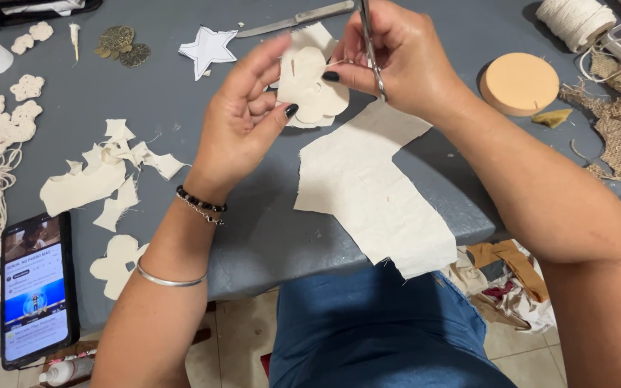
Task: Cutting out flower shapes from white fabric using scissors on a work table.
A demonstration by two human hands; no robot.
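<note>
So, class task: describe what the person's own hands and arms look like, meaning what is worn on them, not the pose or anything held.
Both arms are bare, with no sleeves in view. The left hand has dark, near-black polished nails; its wrist wears a black beaded bracelet beside a thin silver chain, and a plain silver bangle sits further up the forearm. The right hand shows one dark polished nail; no jewellery is visible on it.

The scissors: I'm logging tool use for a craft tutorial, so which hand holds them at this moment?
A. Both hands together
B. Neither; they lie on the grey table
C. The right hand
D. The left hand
C: the right hand grips the metal scissors with its fingers through the handles, while the left hand holds the cream flower-shaped fabric cut-out above the grey table.
</note>
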